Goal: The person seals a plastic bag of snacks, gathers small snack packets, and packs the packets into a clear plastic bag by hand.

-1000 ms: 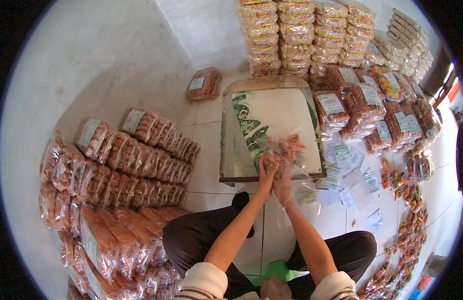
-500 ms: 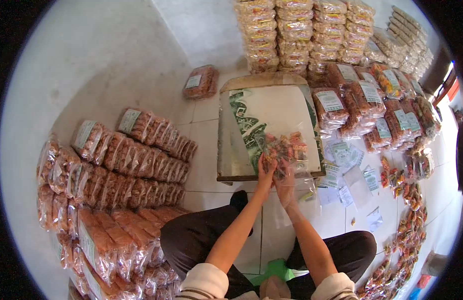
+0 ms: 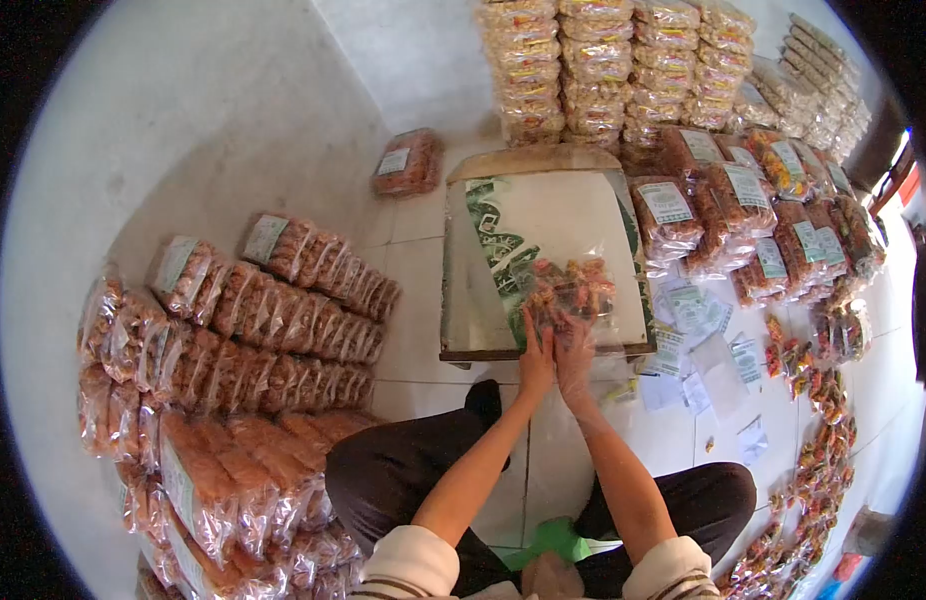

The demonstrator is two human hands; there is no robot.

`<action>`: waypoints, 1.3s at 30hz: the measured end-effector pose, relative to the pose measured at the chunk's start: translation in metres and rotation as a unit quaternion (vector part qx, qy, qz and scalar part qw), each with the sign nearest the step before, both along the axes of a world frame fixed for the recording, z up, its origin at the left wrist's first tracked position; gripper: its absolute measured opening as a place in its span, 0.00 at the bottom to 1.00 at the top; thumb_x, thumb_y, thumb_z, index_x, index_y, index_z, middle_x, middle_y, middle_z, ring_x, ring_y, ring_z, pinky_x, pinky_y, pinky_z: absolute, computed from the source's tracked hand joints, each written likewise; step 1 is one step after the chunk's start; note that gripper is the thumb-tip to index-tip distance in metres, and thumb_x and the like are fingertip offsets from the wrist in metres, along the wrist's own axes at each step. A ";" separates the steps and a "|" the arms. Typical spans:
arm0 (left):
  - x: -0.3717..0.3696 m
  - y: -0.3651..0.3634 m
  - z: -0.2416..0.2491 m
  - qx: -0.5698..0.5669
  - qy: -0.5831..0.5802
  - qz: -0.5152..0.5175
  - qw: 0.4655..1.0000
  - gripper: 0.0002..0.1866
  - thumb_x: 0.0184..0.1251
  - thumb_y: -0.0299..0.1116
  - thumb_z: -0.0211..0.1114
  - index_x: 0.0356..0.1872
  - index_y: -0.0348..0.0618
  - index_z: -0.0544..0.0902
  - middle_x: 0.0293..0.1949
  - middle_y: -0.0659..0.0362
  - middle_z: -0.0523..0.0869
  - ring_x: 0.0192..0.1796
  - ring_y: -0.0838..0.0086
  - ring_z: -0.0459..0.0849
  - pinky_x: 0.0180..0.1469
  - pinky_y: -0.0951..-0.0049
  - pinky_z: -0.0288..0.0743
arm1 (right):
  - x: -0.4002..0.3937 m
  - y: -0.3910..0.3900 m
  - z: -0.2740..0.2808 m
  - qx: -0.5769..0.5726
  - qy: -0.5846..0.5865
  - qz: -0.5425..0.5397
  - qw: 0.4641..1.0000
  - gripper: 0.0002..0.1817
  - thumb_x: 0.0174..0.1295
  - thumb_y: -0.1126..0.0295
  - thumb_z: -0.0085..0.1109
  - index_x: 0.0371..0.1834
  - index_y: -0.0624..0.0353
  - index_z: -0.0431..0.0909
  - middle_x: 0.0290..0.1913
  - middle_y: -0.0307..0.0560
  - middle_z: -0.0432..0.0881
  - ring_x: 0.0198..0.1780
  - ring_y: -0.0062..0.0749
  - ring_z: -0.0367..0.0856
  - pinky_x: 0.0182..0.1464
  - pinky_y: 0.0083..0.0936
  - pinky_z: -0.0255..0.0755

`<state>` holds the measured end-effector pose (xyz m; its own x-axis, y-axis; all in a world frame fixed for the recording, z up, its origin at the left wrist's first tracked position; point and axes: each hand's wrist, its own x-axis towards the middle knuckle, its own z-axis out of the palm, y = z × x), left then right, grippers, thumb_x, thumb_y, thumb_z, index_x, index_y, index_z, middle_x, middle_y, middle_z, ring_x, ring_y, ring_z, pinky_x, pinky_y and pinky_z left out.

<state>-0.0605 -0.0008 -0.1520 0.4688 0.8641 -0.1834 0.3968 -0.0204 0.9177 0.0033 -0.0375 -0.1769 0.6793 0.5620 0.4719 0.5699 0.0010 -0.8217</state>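
Observation:
A clear plastic bag of small red, yellow and brown snacks [image 3: 583,285] lies on the low table [image 3: 573,215], close to its near edge. My left hand [image 3: 537,358] grips the left part of the bag's near end, thumb and fingers against the snacks. Beside it, my right hand [image 3: 575,352] holds the right part, with loose clear plastic over the fingers and wrist. The two hands are almost touching. Plastic and glare partly hide the right fingertips. Under the bag, the table top is white with a green printed strip on the left.
Packed brown snack bags [image 3: 253,320] are stacked at the left, and one pack [image 3: 408,163] lies by the wall. Pale snack packs [image 3: 603,70] rise behind the table. Labelled bags [image 3: 748,200] and loose paper labels [image 3: 718,370] are at the right. Small snack packets [image 3: 808,480] trail along the floor.
Both hands have moved slightly forward, up against the snacks in the bag. The bag's contents look more spread out and lie a little further onto the table.

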 end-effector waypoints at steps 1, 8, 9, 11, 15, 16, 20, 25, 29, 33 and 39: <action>-0.003 -0.004 0.007 0.006 0.092 -0.025 0.995 0.31 0.68 0.49 0.40 0.67 0.56 0.40 0.29 0.42 0.80 0.28 0.54 0.80 0.29 0.61 0.69 | 0.000 0.003 -0.005 0.003 0.001 0.002 1.000 0.27 0.46 0.81 0.54 0.54 0.59 0.64 0.45 0.55 0.69 0.48 0.48 0.68 0.49 0.34 0.65; -0.007 0.005 -0.006 0.081 0.058 -0.022 0.995 0.30 0.68 0.45 0.41 0.67 0.54 0.42 0.22 0.42 0.78 0.24 0.51 0.79 0.25 0.58 0.67 | -0.016 -0.006 -0.006 -0.032 0.047 -0.027 0.998 0.23 0.49 0.79 0.53 0.52 0.61 0.66 0.47 0.53 0.69 0.50 0.46 0.67 0.53 0.35 0.62; -0.004 0.005 -0.005 0.088 0.041 0.000 0.995 0.29 0.68 0.44 0.42 0.66 0.54 0.43 0.22 0.41 0.78 0.25 0.49 0.78 0.26 0.56 0.67 | -0.020 -0.015 -0.002 0.003 0.095 -0.034 0.995 0.21 0.49 0.78 0.54 0.49 0.60 0.69 0.47 0.52 0.69 0.47 0.46 0.69 0.52 0.37 0.62; 0.001 0.004 0.003 0.091 0.021 0.022 0.995 0.28 0.68 0.43 0.43 0.66 0.54 0.45 0.23 0.40 0.78 0.26 0.47 0.78 0.27 0.55 0.67 | -0.022 -0.035 -0.007 -0.061 0.000 -0.081 0.995 0.24 0.48 0.79 0.53 0.53 0.60 0.66 0.50 0.53 0.67 0.51 0.46 0.67 0.55 0.37 0.60; 0.003 0.001 0.012 0.149 0.128 0.065 0.978 0.30 0.66 0.40 0.47 0.66 0.48 0.46 0.47 0.41 0.72 0.44 0.51 0.75 0.45 0.55 0.65 | -0.015 -0.047 0.003 -0.103 -0.084 -0.129 0.983 0.26 0.58 0.75 0.44 0.62 0.56 0.56 0.63 0.55 0.54 0.62 0.51 0.55 0.62 0.42 0.51; 0.007 0.003 0.008 0.288 0.139 0.119 0.940 0.31 0.65 0.37 0.49 0.65 0.46 0.47 0.51 0.43 0.68 0.50 0.51 0.71 0.48 0.53 0.64 | -0.011 -0.045 0.002 -0.100 -0.083 -0.131 0.983 0.26 0.58 0.75 0.44 0.62 0.56 0.56 0.63 0.55 0.54 0.62 0.51 0.55 0.62 0.42 0.51; 0.027 0.036 0.022 0.402 0.133 0.065 0.903 0.29 0.63 0.35 0.52 0.63 0.41 0.53 0.58 0.49 0.58 0.57 0.54 0.65 0.56 0.47 0.53 | 0.004 -0.040 0.020 -0.145 -0.051 -0.063 0.986 0.31 0.55 0.77 0.45 0.65 0.58 0.51 0.65 0.55 0.51 0.65 0.53 0.49 0.63 0.42 0.50; 0.090 0.108 0.023 0.470 0.135 -0.170 0.855 0.23 0.65 0.44 0.47 0.56 0.39 0.65 0.43 0.51 0.77 0.48 0.59 0.75 0.60 0.36 0.38 | 0.018 -0.027 0.015 -0.181 -0.108 -0.067 0.975 0.33 0.52 0.80 0.46 0.64 0.61 0.49 0.65 0.56 0.50 0.65 0.55 0.49 0.63 0.43 0.51; 0.113 0.130 0.017 0.369 0.218 -0.295 0.854 0.23 0.65 0.50 0.45 0.55 0.49 0.63 0.30 0.54 0.82 0.41 0.62 0.79 0.58 0.37 0.43 | 0.030 -0.013 0.016 -0.204 -0.101 -0.090 0.969 0.37 0.48 0.84 0.48 0.64 0.58 0.48 0.64 0.56 0.52 0.63 0.53 0.52 0.62 0.41 0.53; 0.116 0.137 0.018 0.297 0.189 -0.309 0.884 0.20 0.66 0.50 0.44 0.52 0.51 0.64 0.25 0.55 0.81 0.36 0.61 0.80 0.55 0.41 0.48 | 0.040 -0.003 0.015 -0.204 -0.122 -0.093 0.967 0.33 0.50 0.84 0.44 0.63 0.64 0.49 0.63 0.59 0.53 0.60 0.54 0.56 0.60 0.42 0.56; 0.120 0.145 0.006 0.328 0.108 -0.299 0.890 0.16 0.65 0.49 0.47 0.48 0.55 0.65 0.21 0.60 0.80 0.32 0.64 0.80 0.45 0.54 0.60 | 0.054 0.018 0.007 -0.193 -0.126 -0.159 0.960 0.28 0.54 0.76 0.49 0.60 0.65 0.55 0.58 0.56 0.61 0.56 0.49 0.63 0.55 0.37 0.61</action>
<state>0.0594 0.1445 -0.1455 0.8956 0.4266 0.1262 0.3013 -0.7903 0.5336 0.0577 -0.0197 -0.1700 0.7374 0.5107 0.4421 0.6715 -0.4828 -0.5622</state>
